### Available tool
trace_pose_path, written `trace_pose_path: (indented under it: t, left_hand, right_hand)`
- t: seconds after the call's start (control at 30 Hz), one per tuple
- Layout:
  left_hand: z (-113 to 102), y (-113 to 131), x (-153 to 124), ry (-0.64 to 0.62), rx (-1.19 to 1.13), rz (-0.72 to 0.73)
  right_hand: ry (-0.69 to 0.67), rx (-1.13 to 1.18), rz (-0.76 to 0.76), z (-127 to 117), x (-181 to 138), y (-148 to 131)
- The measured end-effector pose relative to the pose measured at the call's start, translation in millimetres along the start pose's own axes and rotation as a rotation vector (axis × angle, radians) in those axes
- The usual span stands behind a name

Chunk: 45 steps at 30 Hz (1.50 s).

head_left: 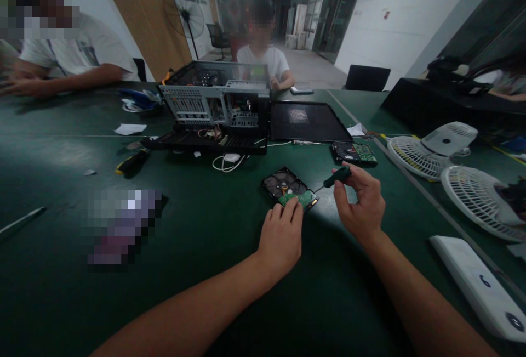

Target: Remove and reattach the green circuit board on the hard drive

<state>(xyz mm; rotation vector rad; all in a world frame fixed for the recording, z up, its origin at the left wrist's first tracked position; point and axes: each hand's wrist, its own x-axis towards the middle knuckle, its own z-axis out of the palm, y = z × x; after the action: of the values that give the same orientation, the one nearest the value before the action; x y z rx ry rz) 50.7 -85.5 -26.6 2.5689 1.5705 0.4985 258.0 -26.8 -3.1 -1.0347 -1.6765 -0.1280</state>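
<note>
A hard drive (274,183) lies on the green table with its green circuit board facing up. My left hand (283,231) grips the drive's near edge, its fingertips on the board. In my right hand (362,200) is a small dark-green-handled screwdriver (337,176), pinched between thumb and fingers. Its shaft slants down to the left, and the tip is at the right end of the circuit board; whether it sits in a screw is too small to tell. A second hard drive (354,153) lies farther back on the right, apart from both hands.
An opened computer case (213,106) stands at the back, beside its black side panel (310,121). A yellow-black screwdriver (132,163) and a blurred-out flat object (125,228) lie left. White fan parts (431,151) and a long white panel (479,285) are right. Other people sit around the table.
</note>
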Motion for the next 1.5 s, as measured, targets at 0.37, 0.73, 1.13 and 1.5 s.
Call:
trace_pose_path:
  t: [0.37, 0.73, 1.13, 1.5]
  left_hand:
    - [0.5, -0.1, 0.4, 0.003, 0.008, -0.002]
    - [0.9, -0.5, 0.3, 0.004, 0.008, 0.003]
    - [-0.3, 0.6, 0.5, -0.002, 0.002, -0.003]
    - [1.3, 0.8, 0.8, 0.019, 0.016, -0.008]
  right_hand:
    - [0.037, -0.134, -0.031, -5.6, 2.5, 4.7]
    - [0.029, 0.006, 0.014, -1.2, 1.0, 2.1]
    - [-0.001, -0.097, -0.038, -7.6, 3.6, -0.8]
    - [0.01, -0.098, -0.03, -6.9, 5.4, -0.3]
